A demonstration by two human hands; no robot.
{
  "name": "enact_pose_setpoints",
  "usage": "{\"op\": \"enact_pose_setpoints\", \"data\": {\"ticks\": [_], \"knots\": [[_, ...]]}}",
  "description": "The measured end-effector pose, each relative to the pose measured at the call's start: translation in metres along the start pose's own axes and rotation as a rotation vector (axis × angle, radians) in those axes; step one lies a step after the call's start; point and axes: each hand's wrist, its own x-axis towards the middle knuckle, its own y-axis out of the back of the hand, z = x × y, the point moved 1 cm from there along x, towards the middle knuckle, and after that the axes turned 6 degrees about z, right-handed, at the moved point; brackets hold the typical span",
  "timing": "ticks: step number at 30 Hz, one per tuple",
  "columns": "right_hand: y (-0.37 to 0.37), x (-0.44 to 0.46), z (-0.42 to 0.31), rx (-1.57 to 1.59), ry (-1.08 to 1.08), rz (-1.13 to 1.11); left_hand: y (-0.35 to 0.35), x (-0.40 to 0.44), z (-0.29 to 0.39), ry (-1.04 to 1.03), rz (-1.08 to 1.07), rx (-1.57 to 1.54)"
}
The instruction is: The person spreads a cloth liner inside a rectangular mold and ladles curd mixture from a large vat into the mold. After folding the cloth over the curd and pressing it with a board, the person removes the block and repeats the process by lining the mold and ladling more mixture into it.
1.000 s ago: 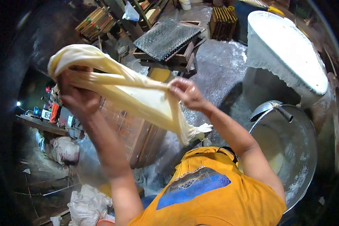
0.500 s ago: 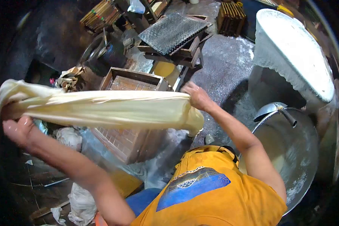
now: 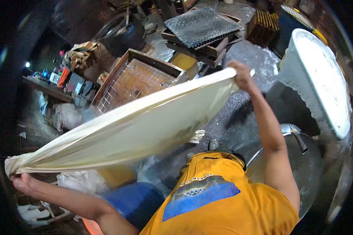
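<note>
A long cream cloth is stretched on a slant between my two hands, its left end lower than its right. My left hand is closed round the gathered, twisted end at the far left. At the upper right my right hand grips the other end, with a small tip of cloth poking out past the fist. The middle of the cloth hangs in a broad, thin sag. Behind it stands a wooden frame box with a wire grid, its lower part hidden by the cloth.
A black textured mat lies on stacked wooden frames. To the right are a large white-coated tub and a metal basin with a metal dipper on its rim. A blue drum stands near my left arm.
My right hand has moved up and right, my left hand down. The bunched cloth has spread into a wider, slanted sheet. The view has shifted, so the background appears displaced.
</note>
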Motion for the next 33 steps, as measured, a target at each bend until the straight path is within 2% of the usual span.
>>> {"op": "enact_pose_setpoints", "data": {"ticks": [1,2,3,4,5,6,7,8,10,11,12,13,15,16,18,19,21,22,23,24,26,28,29,30,31,33], "knots": [[0.011,0.017,0.000,0.197,0.027,0.031,0.021,0.000,-0.001,0.022,0.008,0.015],[0.031,0.033,-0.029,-0.108,0.088,0.110,0.044,-0.002,-0.006,0.051,0.044,0.082],[0.053,0.055,-0.049,-0.024,0.268,0.106,0.052,-0.016,0.000,0.091,0.073,0.094],[0.066,0.075,-0.058,-0.140,0.401,0.242,0.056,-0.026,0.006,0.164,0.113,0.101],[0.079,0.094,-0.065,-0.108,0.414,0.276,0.058,-0.038,0.012,0.254,0.164,0.096],[0.096,0.109,-0.085,-0.252,0.570,0.367,0.058,-0.052,0.018,0.344,0.196,0.103],[0.109,0.123,-0.097,-0.243,0.437,0.341,0.059,-0.061,0.026,0.504,0.341,-0.010],[0.127,0.144,-0.099,-0.316,0.368,0.256,0.064,-0.067,0.028,0.506,0.368,0.010],[0.168,0.193,-0.098,-0.415,0.667,0.300,0.076,-0.078,0.030,0.512,0.421,0.051],[0.167,0.201,-0.095,-0.176,0.556,0.419,0.092,-0.077,0.030,0.524,0.449,0.051],[0.157,0.182,-0.166,-0.058,0.316,0.432,0.111,-0.065,0.026,0.541,0.453,0.040],[0.171,0.196,-0.193,-0.169,0.154,0.167,0.130,-0.050,0.023,0.555,0.449,0.022],[0.181,0.227,-0.194,-0.294,0.534,0.421,0.160,-0.017,0.017,0.592,0.409,-0.025],[0.174,0.214,-0.213,-0.424,0.779,0.407,0.164,-0.019,0.024,0.557,0.173,-0.037],[0.180,0.221,-0.228,-0.235,0.460,0.064,0.163,-0.020,0.035,0.529,-0.011,0.026],[0.181,0.221,-0.222,-0.250,0.436,-0.025,0.132,-0.033,0.047,0.535,0.039,0.097],[0.177,0.213,-0.206,-0.282,0.383,-0.196,0.100,-0.062,0.060,0.449,-0.145,0.335],[0.173,0.206,-0.198,-0.297,0.356,-0.281,0.096,-0.077,0.056,0.350,-0.378,0.499],[0.167,0.201,-0.191,-0.313,0.330,-0.368,0.074,-0.101,0.061,0.364,-0.556,0.644],[0.161,0.195,-0.185,-0.328,0.304,-0.455,0.044,-0.135,0.067,0.464,-0.747,0.771],[0.150,0.183,-0.180,-0.327,0.115,-0.618,-0.004,-0.199,0.075,0.646,-1.140,0.960],[0.138,0.177,-0.158,-0.675,0.174,-0.691,-0.007,-0.238,0.055,0.832,-1.520,1.171],[0.131,0.174,-0.147,-0.845,0.213,-0.735,-0.004,-0.258,0.045,0.833,-1.638,1.206],[0.133,0.166,-0.127,-0.590,0.222,-0.649,0.021,-0.265,0.017,0.545,-1.940,1.069],[0.133,0.161,-0.109,-0.496,0.449,-0.586,0.029,-0.278,0.015,0.430,-2.017,1.457],[0.130,0.146,-0.093,-0.508,0.572,-0.297,0.053,-0.302,0.005,-0.094,-1.456,1.769]]}}
